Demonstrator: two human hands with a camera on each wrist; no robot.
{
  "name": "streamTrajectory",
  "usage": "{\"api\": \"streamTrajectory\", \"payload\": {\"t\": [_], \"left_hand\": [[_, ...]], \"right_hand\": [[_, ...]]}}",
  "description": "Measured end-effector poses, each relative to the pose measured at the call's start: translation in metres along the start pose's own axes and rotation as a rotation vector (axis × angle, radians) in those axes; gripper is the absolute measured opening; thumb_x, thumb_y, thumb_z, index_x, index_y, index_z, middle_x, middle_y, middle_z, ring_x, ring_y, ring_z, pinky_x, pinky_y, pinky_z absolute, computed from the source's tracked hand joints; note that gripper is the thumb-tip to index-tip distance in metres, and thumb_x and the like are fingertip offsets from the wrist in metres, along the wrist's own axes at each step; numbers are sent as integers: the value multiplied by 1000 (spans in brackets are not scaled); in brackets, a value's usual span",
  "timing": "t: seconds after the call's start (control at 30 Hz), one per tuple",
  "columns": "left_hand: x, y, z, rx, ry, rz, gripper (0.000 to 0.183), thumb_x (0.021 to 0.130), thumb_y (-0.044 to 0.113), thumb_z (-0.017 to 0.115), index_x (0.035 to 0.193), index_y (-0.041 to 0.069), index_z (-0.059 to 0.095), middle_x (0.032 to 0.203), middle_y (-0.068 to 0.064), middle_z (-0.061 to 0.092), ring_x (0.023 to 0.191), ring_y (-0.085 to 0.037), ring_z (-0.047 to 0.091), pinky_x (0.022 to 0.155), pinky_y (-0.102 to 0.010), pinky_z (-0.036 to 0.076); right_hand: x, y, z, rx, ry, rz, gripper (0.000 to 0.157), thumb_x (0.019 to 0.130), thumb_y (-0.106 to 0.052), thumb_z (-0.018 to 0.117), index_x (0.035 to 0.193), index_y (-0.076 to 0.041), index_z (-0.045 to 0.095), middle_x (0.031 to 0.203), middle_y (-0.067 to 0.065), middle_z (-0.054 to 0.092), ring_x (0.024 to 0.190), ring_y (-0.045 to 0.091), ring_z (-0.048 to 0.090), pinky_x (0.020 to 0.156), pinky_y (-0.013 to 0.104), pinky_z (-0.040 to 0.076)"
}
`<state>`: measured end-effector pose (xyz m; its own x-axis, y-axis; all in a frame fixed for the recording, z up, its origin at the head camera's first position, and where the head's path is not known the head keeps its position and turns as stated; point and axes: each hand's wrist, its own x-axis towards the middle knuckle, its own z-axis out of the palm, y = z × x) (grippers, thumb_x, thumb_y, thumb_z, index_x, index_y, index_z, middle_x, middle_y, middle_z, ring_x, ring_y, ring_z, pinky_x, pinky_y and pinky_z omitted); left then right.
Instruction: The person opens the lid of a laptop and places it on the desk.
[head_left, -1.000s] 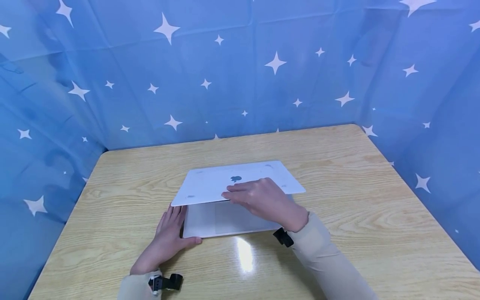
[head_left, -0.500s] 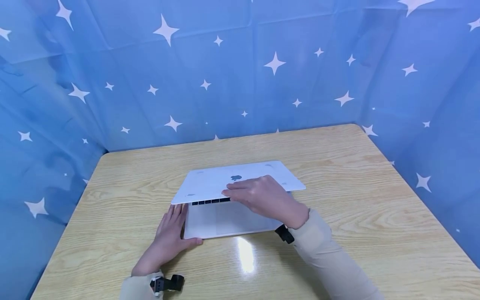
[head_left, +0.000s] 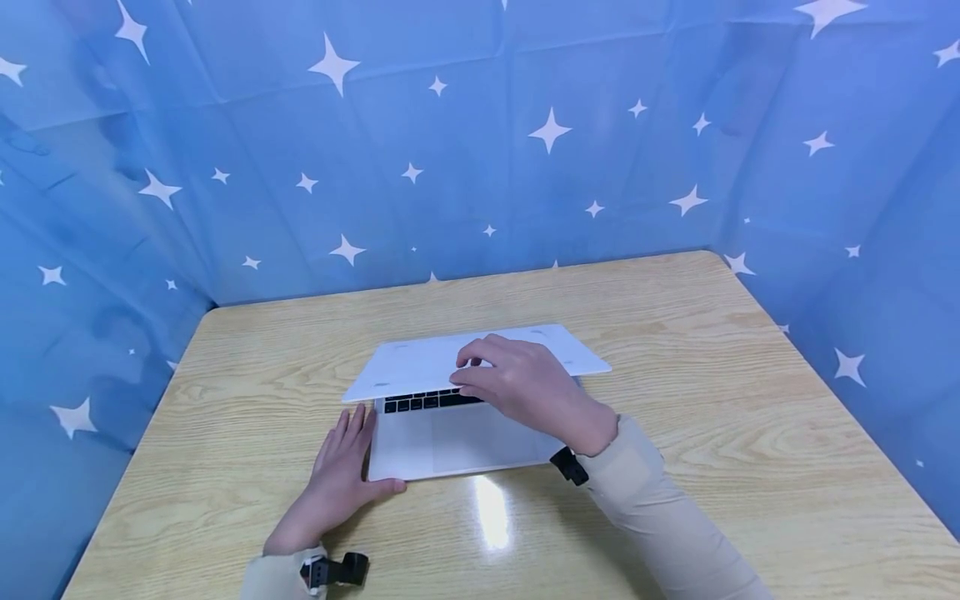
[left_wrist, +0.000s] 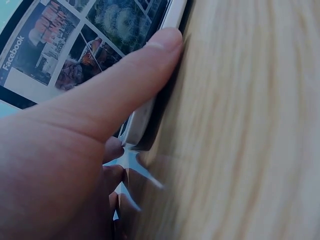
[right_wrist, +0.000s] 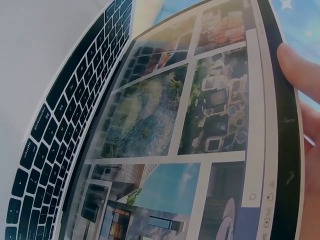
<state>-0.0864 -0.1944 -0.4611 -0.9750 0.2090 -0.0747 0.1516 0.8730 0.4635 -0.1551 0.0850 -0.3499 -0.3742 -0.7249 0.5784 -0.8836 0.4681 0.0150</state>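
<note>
A silver laptop (head_left: 480,442) lies on the table, its lid (head_left: 420,364) raised part way over the base. My right hand (head_left: 528,387) pinches the lid's front edge near the middle, the thumb (right_wrist: 295,70) on the screen's black border and the other fingers behind it. Black keys (head_left: 431,402) show below the lid, and the lit screen (right_wrist: 165,120) displays several pictures in the right wrist view. At the base's front left corner, my left hand (head_left: 337,475) rests with straight fingers along the left side. Its thumb (left_wrist: 145,65) lies against the front edge.
The light wood table (head_left: 750,433) extends on all sides of the laptop. A blue curtain (head_left: 450,208) with white stars stands behind and beside it. Dark straps (head_left: 333,571) sit on both wrists.
The lid has tilted further up, uncovering rows of keys that were hidden a second ago. My right fingers have bent more at the lid's edge. My left hand has stayed in place.
</note>
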Motion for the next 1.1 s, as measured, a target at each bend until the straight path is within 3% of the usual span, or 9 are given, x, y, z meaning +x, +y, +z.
{"api": "streamTrajectory", "payload": {"t": [0.33,0.53,0.83,1.1], "left_hand": [[-1,0,0,-3,4,7,112,63,69,60,143,5,14,148,-17,4,133,-36,-4,103,-54,3],[-1,0,0,-3,-5,-4,113,62,68,60,143,5,14,148,-17,3,133,-36,-5,103,-53,2],[-1,0,0,4,-11,-11,113,62,69,60,143,5,14,148,-17,2,133,-36,-5,103,-54,1],[-1,0,1,-2,-6,-8,113,62,70,59,143,5,14,148,-16,2,133,-35,-5,103,-53,1]], "right_hand": [[4,0,-4,-8,40,58,7,84,-20,61,86,-22,68,83,-6,51,66,7,41,51,18,34],[7,2,-5,-31,43,64,7,83,-23,64,88,-22,68,83,-6,52,67,8,42,52,19,34],[11,4,-7,-63,84,92,23,76,-25,71,97,-19,68,86,-3,52,68,11,42,53,20,34],[15,4,-4,-73,158,163,14,78,-25,69,89,-16,68,76,-5,50,67,11,42,57,24,33]]}}
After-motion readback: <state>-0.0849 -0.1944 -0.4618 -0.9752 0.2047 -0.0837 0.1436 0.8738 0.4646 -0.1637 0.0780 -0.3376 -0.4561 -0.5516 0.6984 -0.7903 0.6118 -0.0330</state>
